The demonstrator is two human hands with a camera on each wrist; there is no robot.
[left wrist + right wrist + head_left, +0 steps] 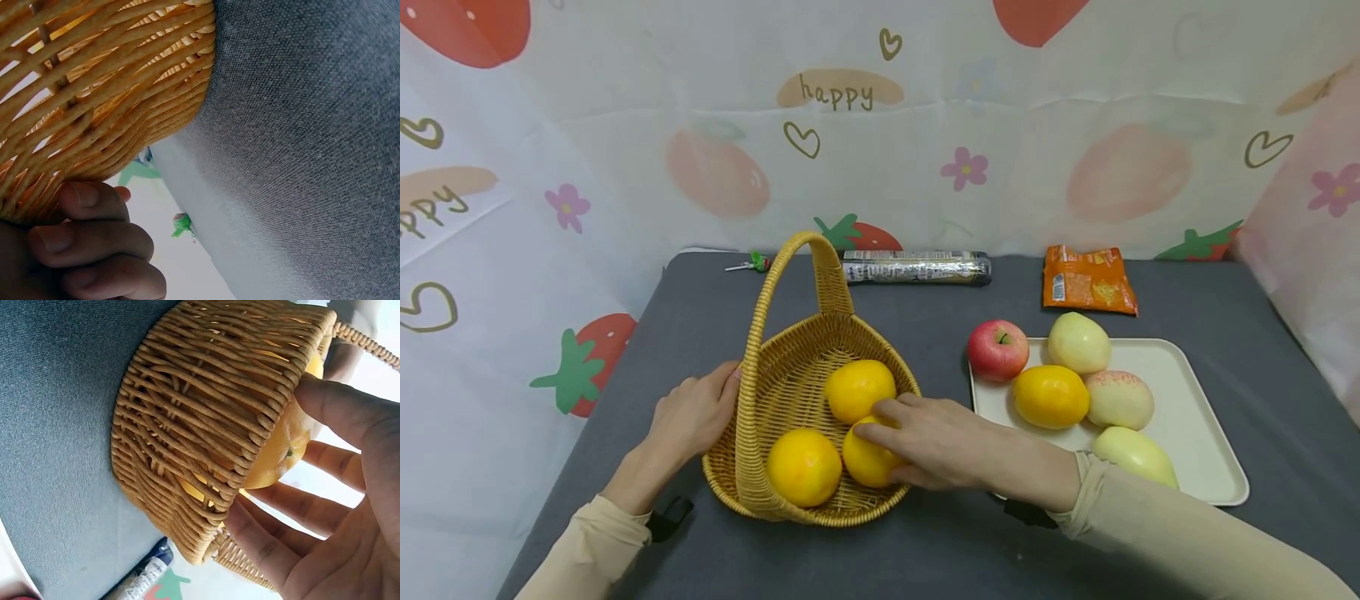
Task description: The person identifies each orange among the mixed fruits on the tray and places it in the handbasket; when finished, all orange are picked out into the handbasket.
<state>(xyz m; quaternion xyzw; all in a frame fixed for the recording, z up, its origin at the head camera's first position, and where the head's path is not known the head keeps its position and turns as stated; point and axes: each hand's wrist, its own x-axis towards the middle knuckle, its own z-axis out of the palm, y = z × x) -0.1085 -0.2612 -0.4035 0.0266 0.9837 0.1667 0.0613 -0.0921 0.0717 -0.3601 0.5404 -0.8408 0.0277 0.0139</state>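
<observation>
A wicker basket [790, 367] with a tall arched handle stands left of the table's middle, several yellow-orange fruits visible in it. My left hand [696, 412] grips its left rim; in the left wrist view the fingers [100, 234] curl against the weave. My right hand [943, 442] reaches over the right rim with fingers and thumb round an orange [867, 457], which is partly hidden by the hand. Another orange [805, 468] lies left of it and one more orange [859, 390] behind. In the right wrist view the held orange [278, 453] sits low behind the rim.
Right of the basket is a cream tray [1195, 417] bearing an orange [1051, 397], a peach [1120, 400] and pale fruits [1078, 342]; a red apple [997, 350] is at its corner. Farther back are an orange snack packet [1088, 282], a wrapped roll [917, 267] and a lollipop [758, 262].
</observation>
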